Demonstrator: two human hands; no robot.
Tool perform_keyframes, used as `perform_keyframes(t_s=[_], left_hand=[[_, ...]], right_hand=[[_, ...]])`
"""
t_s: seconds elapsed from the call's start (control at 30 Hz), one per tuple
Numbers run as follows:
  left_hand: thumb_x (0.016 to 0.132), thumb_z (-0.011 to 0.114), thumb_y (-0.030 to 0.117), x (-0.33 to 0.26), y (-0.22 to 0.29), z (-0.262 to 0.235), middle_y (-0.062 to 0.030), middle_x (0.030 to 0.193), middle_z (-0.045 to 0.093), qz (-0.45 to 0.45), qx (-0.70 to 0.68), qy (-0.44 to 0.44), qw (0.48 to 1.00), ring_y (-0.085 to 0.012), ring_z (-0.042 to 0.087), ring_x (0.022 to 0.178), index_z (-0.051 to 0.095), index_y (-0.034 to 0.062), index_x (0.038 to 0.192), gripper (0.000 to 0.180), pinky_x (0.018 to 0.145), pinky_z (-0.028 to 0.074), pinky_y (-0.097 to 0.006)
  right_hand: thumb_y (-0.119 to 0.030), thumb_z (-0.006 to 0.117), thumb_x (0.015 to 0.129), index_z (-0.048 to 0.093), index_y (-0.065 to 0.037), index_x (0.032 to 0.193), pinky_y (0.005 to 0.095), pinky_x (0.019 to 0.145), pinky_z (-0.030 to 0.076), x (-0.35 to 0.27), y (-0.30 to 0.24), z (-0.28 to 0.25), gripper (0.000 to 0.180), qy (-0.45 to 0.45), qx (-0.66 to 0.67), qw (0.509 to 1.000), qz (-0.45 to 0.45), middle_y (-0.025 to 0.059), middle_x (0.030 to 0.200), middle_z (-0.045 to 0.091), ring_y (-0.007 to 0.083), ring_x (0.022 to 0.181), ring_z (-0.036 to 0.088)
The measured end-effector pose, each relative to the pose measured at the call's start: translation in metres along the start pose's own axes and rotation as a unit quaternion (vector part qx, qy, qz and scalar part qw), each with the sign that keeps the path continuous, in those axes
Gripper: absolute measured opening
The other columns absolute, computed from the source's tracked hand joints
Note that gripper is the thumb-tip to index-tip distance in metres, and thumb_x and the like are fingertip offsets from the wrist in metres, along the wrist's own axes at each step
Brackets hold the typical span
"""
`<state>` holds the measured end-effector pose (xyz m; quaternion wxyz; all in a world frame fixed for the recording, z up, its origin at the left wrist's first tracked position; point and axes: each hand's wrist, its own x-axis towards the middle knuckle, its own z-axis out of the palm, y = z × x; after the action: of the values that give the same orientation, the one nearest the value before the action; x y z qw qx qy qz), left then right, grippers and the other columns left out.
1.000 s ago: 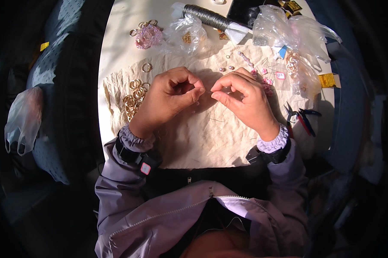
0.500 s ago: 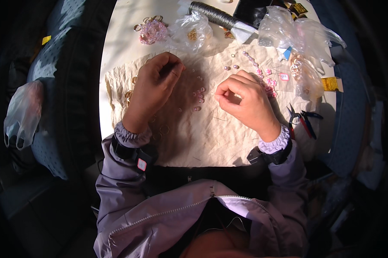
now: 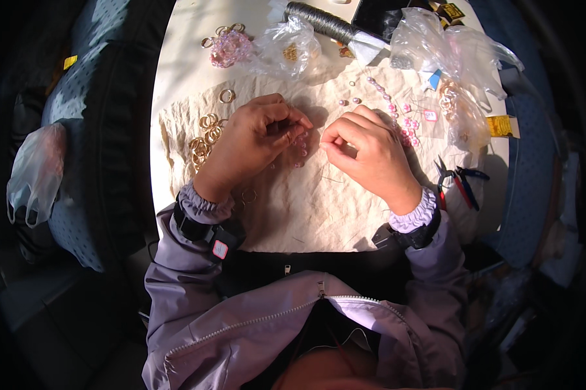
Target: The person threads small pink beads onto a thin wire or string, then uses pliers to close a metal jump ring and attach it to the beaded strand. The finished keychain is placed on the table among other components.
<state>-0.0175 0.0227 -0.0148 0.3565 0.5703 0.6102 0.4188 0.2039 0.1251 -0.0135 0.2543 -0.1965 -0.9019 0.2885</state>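
Note:
My left hand [image 3: 257, 140] hovers over the cream cloth [image 3: 286, 208], thumb and fingers drawn together above a small group of pink beads [image 3: 301, 151]. To its right, my right hand [image 3: 374, 156] is closed in a pinch, its fingertips a short way from the left ones. What either pinch holds, if anything, is too small to make out. Gold rings [image 3: 205, 140] lie beside my left hand, partly hidden by it. Pink flower-shaped beads [image 3: 409, 132] and a curved row of pearly beads [image 3: 382, 93] lie beyond my right hand.
Two pairs of pliers [image 3: 462, 185] lie at the right. Along the back are a pink bead cluster [image 3: 231, 49], a clear bag with gold bits [image 3: 292, 52], a grey thread spool [image 3: 320, 21] and clear plastic bags [image 3: 423, 39]. Thin pins [image 3: 332, 179] lie on the cloth.
My left hand has moved right and slightly down, toward the right hand, uncovering gold rings and covering some pink beads. My right hand has barely shifted and stays pinched.

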Motion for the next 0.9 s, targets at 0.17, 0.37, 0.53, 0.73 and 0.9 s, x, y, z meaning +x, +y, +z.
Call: perform_keyframes(t_s=[0.17, 0.37, 0.53, 0.73, 0.9], left_hand=[[0.097, 0.081, 0.005, -0.0008, 0.0012, 0.0003, -0.0064, 0.095, 0.068, 0.012, 0.007, -0.002, 1.000, -0.0171, 0.069, 0.080, 0.081, 0.0015, 0.106, 0.009, 0.073, 0.055, -0.031], [0.096, 0.081, 0.004, -0.0002, 0.0045, -0.0010, -0.0078, 0.096, 0.069, 0.003, 0.025, -0.010, 1.000, -0.0211, 0.072, 0.085, 0.081, 0.0007, 0.105, 0.010, 0.076, 0.057, -0.034], [0.095, 0.081, 0.003, 0.0000, 0.0048, -0.0013, -0.0085, 0.096, 0.070, 0.012, 0.032, -0.012, 0.999, -0.0230, 0.073, 0.087, 0.081, 0.0013, 0.105, 0.010, 0.078, 0.058, -0.035], [0.094, 0.081, 0.004, 0.0008, 0.0044, -0.0001, -0.0092, 0.095, 0.071, 0.018, 0.048, -0.007, 0.999, -0.0250, 0.073, 0.087, 0.081, 0.0018, 0.104, 0.010, 0.078, 0.058, -0.035], [0.094, 0.082, 0.004, 0.0006, 0.0040, 0.0000, -0.0095, 0.094, 0.071, 0.022, 0.052, -0.005, 0.998, -0.0253, 0.072, 0.087, 0.080, 0.0018, 0.103, 0.009, 0.077, 0.058, -0.036]], right_hand=[[0.000, 0.081, 0.084, 0.067, -0.007, 0.087, 0.0380, 0.079, 0.054, -0.0001, -0.0001, 0.0000, 0.016, 0.009, -0.007, 1.000, 0.001, 0.0031, 0.084, 0.068, 0.0235, 0.084, 0.066], [-0.001, 0.081, 0.084, 0.067, -0.008, 0.087, 0.0382, 0.078, 0.054, 0.0006, -0.0014, -0.0010, 0.016, 0.007, 0.001, 1.000, 0.004, 0.0032, 0.083, 0.067, 0.0236, 0.083, 0.066], [-0.001, 0.081, 0.085, 0.066, -0.007, 0.087, 0.0384, 0.078, 0.054, 0.0018, -0.0013, -0.0009, 0.016, 0.015, 0.009, 1.000, 0.002, 0.0034, 0.083, 0.067, 0.0235, 0.083, 0.066], [0.000, 0.080, 0.085, 0.066, -0.007, 0.087, 0.0378, 0.078, 0.054, 0.0012, -0.0002, 0.0003, 0.016, 0.011, -0.003, 1.000, 0.002, 0.0031, 0.083, 0.068, 0.0231, 0.082, 0.066], [0.000, 0.080, 0.084, 0.065, -0.007, 0.086, 0.0375, 0.077, 0.055, 0.0009, -0.0002, 0.0002, 0.016, 0.011, 0.000, 1.000, 0.005, 0.0030, 0.083, 0.068, 0.0229, 0.082, 0.066]])
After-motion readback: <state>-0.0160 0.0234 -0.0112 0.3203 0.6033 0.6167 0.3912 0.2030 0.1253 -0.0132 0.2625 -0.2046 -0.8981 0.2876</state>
